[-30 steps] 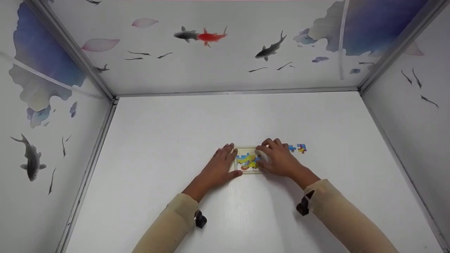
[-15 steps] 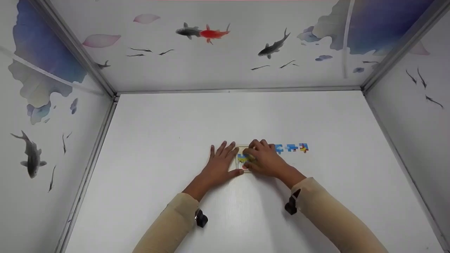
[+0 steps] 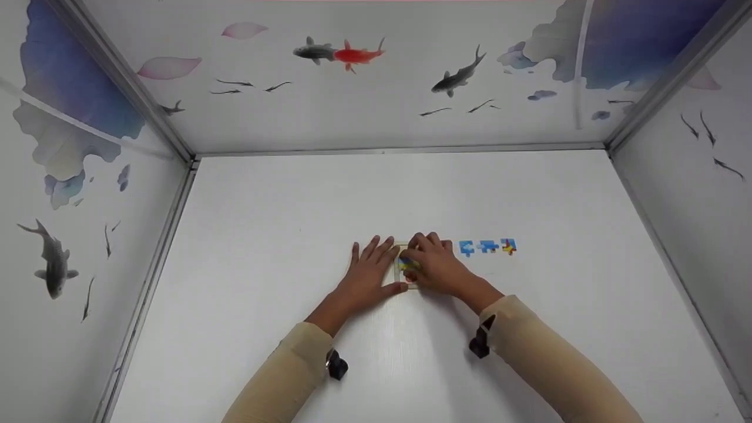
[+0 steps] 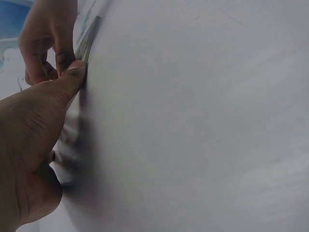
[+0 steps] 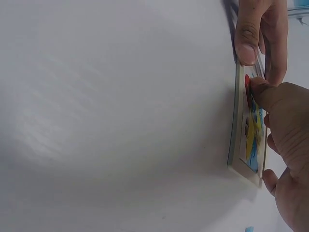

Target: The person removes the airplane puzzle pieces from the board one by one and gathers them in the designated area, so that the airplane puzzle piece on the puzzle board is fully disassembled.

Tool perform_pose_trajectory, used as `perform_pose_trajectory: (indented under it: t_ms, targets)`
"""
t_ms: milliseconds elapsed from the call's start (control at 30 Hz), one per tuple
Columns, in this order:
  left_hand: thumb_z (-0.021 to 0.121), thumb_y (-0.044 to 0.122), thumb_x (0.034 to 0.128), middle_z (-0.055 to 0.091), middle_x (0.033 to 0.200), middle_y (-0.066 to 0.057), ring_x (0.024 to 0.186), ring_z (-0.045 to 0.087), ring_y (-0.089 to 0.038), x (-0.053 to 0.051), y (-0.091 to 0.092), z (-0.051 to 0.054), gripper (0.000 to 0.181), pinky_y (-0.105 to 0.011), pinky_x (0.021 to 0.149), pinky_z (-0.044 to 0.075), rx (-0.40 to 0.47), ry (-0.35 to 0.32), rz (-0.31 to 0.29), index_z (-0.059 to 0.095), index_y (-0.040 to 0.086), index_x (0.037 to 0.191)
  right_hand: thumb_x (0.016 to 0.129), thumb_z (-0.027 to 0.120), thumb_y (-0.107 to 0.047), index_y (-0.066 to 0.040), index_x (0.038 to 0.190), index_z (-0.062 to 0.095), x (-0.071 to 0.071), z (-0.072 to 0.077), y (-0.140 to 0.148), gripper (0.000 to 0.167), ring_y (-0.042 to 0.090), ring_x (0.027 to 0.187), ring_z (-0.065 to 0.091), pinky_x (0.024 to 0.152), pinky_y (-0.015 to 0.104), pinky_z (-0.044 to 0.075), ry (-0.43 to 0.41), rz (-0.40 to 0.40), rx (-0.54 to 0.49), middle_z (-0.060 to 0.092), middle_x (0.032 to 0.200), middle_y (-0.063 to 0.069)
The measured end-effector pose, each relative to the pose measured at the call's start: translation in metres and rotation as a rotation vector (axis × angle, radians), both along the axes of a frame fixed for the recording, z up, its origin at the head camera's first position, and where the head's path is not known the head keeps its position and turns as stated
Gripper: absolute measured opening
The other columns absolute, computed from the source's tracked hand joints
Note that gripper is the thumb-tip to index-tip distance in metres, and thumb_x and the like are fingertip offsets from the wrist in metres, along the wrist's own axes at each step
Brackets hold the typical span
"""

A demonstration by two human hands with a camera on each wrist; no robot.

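Note:
A small framed jigsaw tray (image 5: 235, 145) lies flat on the white table, partly filled with a blue, yellow and red picture (image 5: 252, 137). My left hand (image 3: 369, 276) rests at its left side with fingers spread; the thumb touches the near edge and the fingertips lie by the left rim. Over the tray, my right hand (image 3: 440, 270) bends its fingers and thumb down onto the picture at the left part, pinching a puzzle piece that the fingers mostly hide. In the right wrist view, the right thumb (image 5: 264, 94) touches the picture near the left hand.
Right of the tray, three loose puzzle pieces lie in a row: a blue one (image 3: 466, 248), another mostly blue one (image 3: 487, 246) and a blue, red and yellow one (image 3: 508, 245). White walls (image 3: 382, 126) with painted fish enclose the table's back and sides.
My right hand has moved left over the tray, uncovering the leftmost loose piece. The left hand stays by the tray, its fingers spread a little wider.

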State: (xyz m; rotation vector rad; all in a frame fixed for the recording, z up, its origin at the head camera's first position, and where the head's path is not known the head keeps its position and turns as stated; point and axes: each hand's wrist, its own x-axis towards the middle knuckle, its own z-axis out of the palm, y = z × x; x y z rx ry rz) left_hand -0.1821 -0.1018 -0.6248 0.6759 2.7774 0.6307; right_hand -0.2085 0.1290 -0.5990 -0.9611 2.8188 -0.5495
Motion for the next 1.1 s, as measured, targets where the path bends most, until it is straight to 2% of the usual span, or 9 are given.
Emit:
perform_pose_trajectory:
  t_ms: [300,533,867,1100]
  targets:
    - [0.055,0.072,0.1066,0.019,0.187,-0.003,0.175,0.011,-0.033,0.0000,-0.0005,0.0008,0.092,-0.072,0.137,0.005,-0.007,-0.003,-0.001,0.029,0.019,0.177,0.104,0.080,-0.023,-0.017,0.138,0.074,-0.0002,-0.0019,-0.0017,0.035,0.030,0.113,0.050,0.090,0.055,0.043,-0.007,-0.018,-0.008,0.061,0.126,0.010]
    - [0.056,0.071,0.1066,0.018,0.188,-0.004,0.176,0.010,-0.033,0.0005,-0.0005,0.0043,0.093,-0.072,0.137,0.004,-0.008,-0.011,-0.005,0.027,0.019,0.178,0.106,0.077,-0.029,-0.019,0.140,0.074,0.0004,-0.0020,-0.0014,0.035,0.028,0.107,0.051,0.085,0.051,0.041,-0.014,-0.036,-0.006,0.061,0.119,0.009]
    - [0.056,0.071,0.1066,0.018,0.187,-0.004,0.175,0.011,-0.034,-0.0005,0.0003,0.0042,0.092,-0.072,0.137,0.005,-0.021,-0.007,-0.008,0.027,0.020,0.177,0.106,0.077,-0.027,-0.022,0.145,0.067,0.0006,0.0011,-0.0029,0.040,0.031,0.111,0.054,0.088,0.054,0.045,-0.020,-0.039,0.007,0.061,0.123,0.011]
    - [0.057,0.071,0.1064,0.019,0.187,-0.005,0.175,0.012,-0.034,-0.0008,0.0005,0.0034,0.093,-0.072,0.137,0.006,-0.018,-0.006,-0.010,0.028,0.019,0.177,0.105,0.078,-0.024,-0.020,0.143,0.069,0.0008,0.0000,-0.0031,0.039,0.031,0.115,0.055,0.093,0.058,0.048,-0.026,-0.039,0.012,0.061,0.125,0.010]
